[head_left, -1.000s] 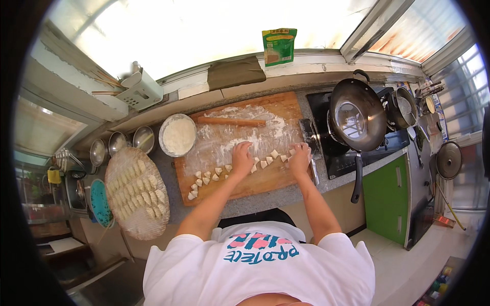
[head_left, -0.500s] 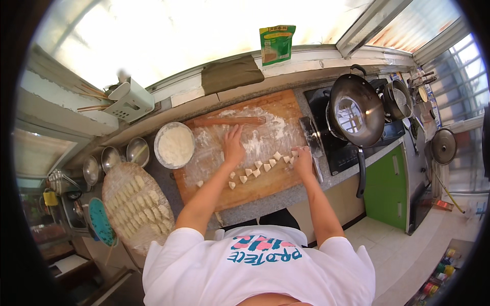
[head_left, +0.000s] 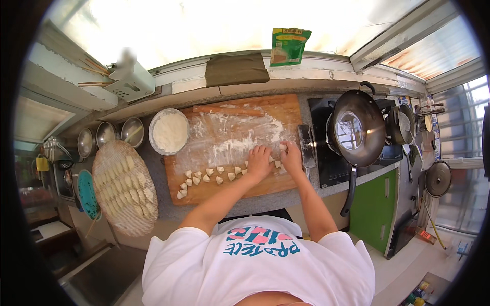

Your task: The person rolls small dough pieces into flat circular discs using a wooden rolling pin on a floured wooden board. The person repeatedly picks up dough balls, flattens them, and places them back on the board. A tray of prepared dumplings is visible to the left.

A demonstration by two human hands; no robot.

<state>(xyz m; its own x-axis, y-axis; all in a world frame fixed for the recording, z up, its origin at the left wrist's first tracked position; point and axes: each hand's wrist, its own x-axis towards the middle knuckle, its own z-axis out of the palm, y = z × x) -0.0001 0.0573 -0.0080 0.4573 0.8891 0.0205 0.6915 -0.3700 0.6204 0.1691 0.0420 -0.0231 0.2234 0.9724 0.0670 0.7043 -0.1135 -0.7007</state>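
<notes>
Small cut dough pieces [head_left: 231,176] lie in a loose row across the near half of a floured wooden board [head_left: 184,168]. My left hand [head_left: 261,162] rests palm down over the right part of this row, fingers stretched out, covering some pieces. Close beside it, my right hand [head_left: 292,159] has its fingers curled in a pinch; whatever they hold is hidden. One dough piece [head_left: 277,164] shows between the two hands. Along the board's far edge lies a wooden rolling pin [head_left: 227,110], touched by neither hand. A cleaver [head_left: 308,145] lies at the board's right edge.
A bowl of flour [head_left: 170,133] stands at the board's far left corner. Further left, a round woven tray [head_left: 127,219] holds rows of dumplings, near metal bowls [head_left: 106,133]. To the right, a wok [head_left: 370,120] sits on the black stove [head_left: 332,171], its handle jutting toward me.
My left hand has moved from near the rolling pin down and right to the dough pieces. More pieces now lie spread toward the board's left. The whole view has shifted slightly.
</notes>
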